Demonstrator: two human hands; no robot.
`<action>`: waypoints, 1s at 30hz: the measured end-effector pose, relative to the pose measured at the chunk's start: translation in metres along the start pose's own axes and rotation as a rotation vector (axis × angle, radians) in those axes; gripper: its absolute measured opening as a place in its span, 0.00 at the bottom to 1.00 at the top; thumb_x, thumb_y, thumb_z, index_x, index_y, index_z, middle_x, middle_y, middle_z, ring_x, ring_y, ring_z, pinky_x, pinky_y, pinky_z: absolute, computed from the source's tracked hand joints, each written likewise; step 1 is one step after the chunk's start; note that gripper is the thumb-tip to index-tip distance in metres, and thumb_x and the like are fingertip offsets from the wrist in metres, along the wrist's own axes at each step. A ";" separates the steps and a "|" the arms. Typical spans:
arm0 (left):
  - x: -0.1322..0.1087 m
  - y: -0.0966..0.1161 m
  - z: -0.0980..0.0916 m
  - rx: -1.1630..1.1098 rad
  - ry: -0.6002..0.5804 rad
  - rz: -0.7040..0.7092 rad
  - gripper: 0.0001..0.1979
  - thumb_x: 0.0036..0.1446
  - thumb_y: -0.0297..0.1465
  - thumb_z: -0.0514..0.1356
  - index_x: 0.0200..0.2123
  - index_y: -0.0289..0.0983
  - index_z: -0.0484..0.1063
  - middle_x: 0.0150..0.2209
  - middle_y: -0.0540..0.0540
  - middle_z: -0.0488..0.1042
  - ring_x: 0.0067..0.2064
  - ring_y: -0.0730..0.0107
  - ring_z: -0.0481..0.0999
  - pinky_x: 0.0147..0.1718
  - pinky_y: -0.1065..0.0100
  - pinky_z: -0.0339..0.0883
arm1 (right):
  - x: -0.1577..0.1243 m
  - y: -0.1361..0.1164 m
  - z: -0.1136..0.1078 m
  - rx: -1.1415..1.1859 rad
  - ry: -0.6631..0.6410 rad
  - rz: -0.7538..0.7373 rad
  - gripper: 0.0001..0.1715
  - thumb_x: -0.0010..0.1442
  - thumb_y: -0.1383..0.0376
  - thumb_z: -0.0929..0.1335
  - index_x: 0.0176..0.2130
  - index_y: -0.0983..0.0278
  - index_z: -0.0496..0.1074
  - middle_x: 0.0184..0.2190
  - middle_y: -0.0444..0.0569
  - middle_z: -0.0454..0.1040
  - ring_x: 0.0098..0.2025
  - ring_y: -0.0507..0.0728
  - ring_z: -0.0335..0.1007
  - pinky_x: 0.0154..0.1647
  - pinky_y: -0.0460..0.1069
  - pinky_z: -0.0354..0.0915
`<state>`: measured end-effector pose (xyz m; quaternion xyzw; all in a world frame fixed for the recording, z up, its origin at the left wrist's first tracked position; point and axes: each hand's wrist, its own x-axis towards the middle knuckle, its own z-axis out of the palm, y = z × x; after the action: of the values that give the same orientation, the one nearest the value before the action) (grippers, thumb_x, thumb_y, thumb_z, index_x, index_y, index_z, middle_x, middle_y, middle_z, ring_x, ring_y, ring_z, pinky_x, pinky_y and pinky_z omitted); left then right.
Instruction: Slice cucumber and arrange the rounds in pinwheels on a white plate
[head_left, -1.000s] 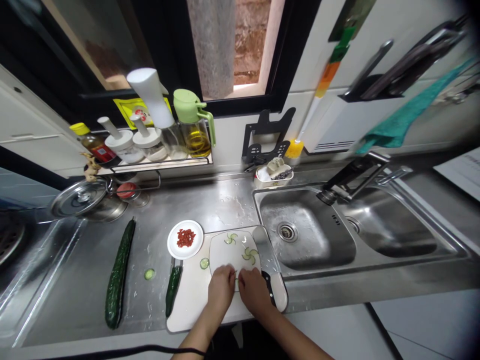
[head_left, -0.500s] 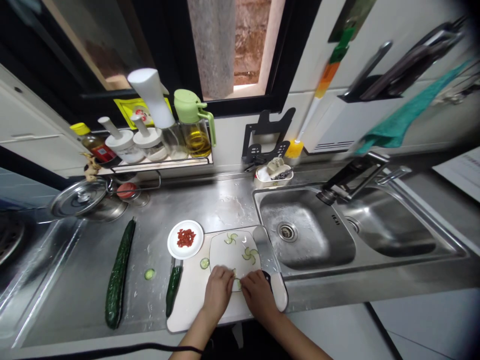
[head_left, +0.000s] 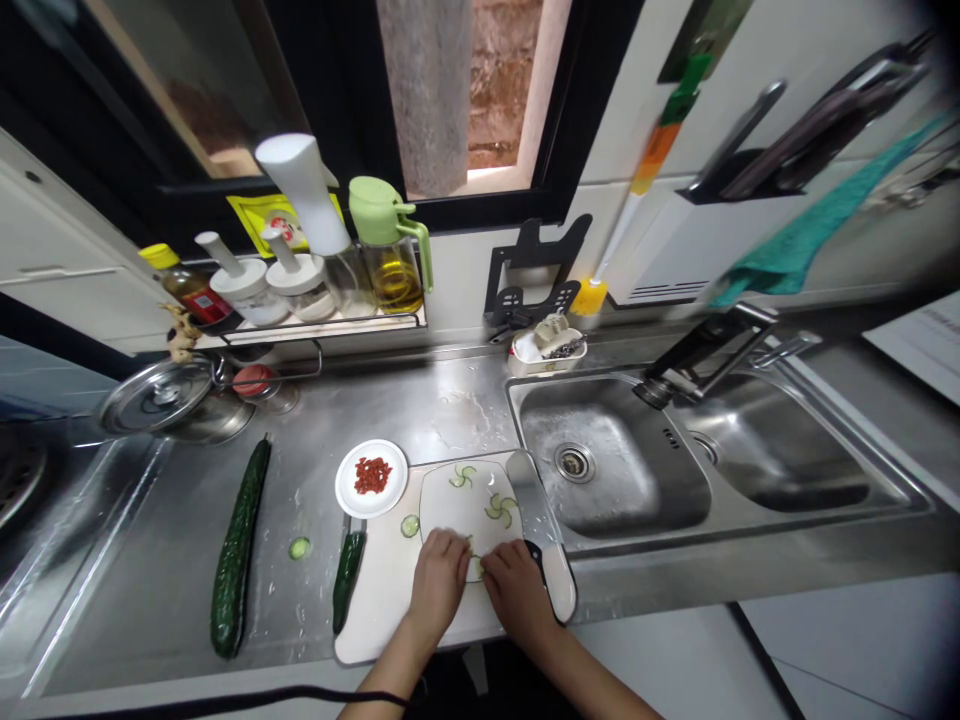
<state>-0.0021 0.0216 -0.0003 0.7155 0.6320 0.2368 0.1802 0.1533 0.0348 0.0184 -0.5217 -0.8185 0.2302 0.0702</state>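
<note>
A white squarish plate [head_left: 446, 505] lies on the cutting board [head_left: 382, 615]. On it are two pinwheels of thin cucumber slices, one at the back [head_left: 463, 477] and one on the right [head_left: 502, 509]. My left hand [head_left: 441, 572] and my right hand [head_left: 517, 588] meet over the plate's near edge, fingertips pinched around small cucumber slices [head_left: 474, 571]. The fingers partly cover these slices. Right of the plate rests a knife, its wide blade [head_left: 534, 492] pointing away and its black handle [head_left: 535, 556] half under my right hand. A loose cucumber slice [head_left: 409, 526] sits left of the plate.
A cut cucumber piece [head_left: 348, 575] lies on the board's left side, below a small plate [head_left: 342, 496] of chopped red bits. Farther left are a whole cucumber [head_left: 238, 560] and another slice [head_left: 299, 548]. The double sink [head_left: 615, 460] is on the right.
Both hands stay at the plate's near edge, with only slight finger movement. The plate and everything around it look unchanged.
</note>
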 end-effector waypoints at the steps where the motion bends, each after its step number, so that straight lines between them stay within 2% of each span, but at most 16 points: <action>1: 0.000 0.000 0.000 0.003 0.002 0.002 0.08 0.58 0.25 0.53 0.33 0.37 0.72 0.31 0.45 0.71 0.37 0.65 0.67 0.37 0.64 0.63 | 0.000 0.000 0.000 -0.002 0.001 0.000 0.05 0.57 0.70 0.66 0.33 0.62 0.72 0.34 0.49 0.70 0.41 0.58 0.60 0.43 0.51 0.57; 8: 0.002 0.002 -0.002 0.000 -0.005 -0.003 0.10 0.59 0.26 0.52 0.31 0.37 0.73 0.31 0.45 0.72 0.37 0.65 0.68 0.37 0.63 0.64 | 0.000 -0.002 0.001 0.004 -0.006 0.019 0.07 0.56 0.72 0.66 0.33 0.62 0.72 0.35 0.49 0.71 0.41 0.58 0.61 0.42 0.51 0.58; 11: -0.001 -0.005 -0.007 -0.069 0.033 -0.038 0.11 0.60 0.27 0.51 0.35 0.38 0.74 0.33 0.44 0.73 0.38 0.65 0.70 0.39 0.63 0.65 | 0.000 0.000 0.000 0.047 0.004 0.024 0.09 0.55 0.72 0.65 0.37 0.62 0.72 0.35 0.49 0.71 0.42 0.59 0.61 0.42 0.51 0.58; 13: -0.005 -0.017 -0.013 -0.110 0.119 -0.129 0.12 0.60 0.28 0.50 0.39 0.37 0.73 0.36 0.42 0.73 0.40 0.64 0.71 0.41 0.62 0.66 | -0.001 0.002 0.000 0.077 0.015 0.028 0.10 0.56 0.72 0.65 0.38 0.62 0.72 0.36 0.49 0.71 0.43 0.59 0.61 0.42 0.51 0.58; 16: -0.014 -0.039 -0.022 -0.090 0.263 -0.361 0.14 0.59 0.31 0.50 0.44 0.34 0.72 0.39 0.39 0.73 0.42 0.61 0.72 0.44 0.59 0.66 | -0.004 0.004 -0.001 0.095 0.017 0.032 0.10 0.56 0.72 0.64 0.37 0.62 0.72 0.35 0.49 0.72 0.43 0.59 0.62 0.43 0.52 0.58; 19: -0.018 -0.058 -0.028 -0.048 0.297 -0.472 0.17 0.58 0.33 0.51 0.46 0.32 0.71 0.40 0.38 0.72 0.41 0.60 0.72 0.43 0.58 0.67 | -0.004 0.003 -0.001 0.095 0.012 0.030 0.10 0.56 0.72 0.64 0.36 0.62 0.72 0.36 0.49 0.72 0.43 0.59 0.61 0.43 0.52 0.58; 25: -0.014 -0.068 -0.027 -0.011 0.207 -0.404 0.17 0.57 0.31 0.50 0.45 0.34 0.73 0.38 0.39 0.74 0.40 0.60 0.73 0.42 0.60 0.67 | 0.000 0.000 -0.004 0.082 -0.021 0.050 0.10 0.56 0.72 0.64 0.36 0.62 0.72 0.35 0.49 0.72 0.43 0.59 0.61 0.44 0.52 0.58; 30: -0.013 -0.066 -0.028 0.031 0.220 -0.346 0.15 0.58 0.30 0.50 0.42 0.35 0.74 0.37 0.40 0.75 0.39 0.61 0.74 0.40 0.62 0.67 | 0.000 -0.002 -0.007 0.077 -0.040 0.063 0.10 0.55 0.72 0.64 0.37 0.62 0.72 0.36 0.48 0.72 0.44 0.59 0.61 0.42 0.52 0.57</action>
<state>-0.0733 0.0165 -0.0156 0.5687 0.7650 0.2693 0.1372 0.1548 0.0360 0.0254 -0.5395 -0.7933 0.2741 0.0663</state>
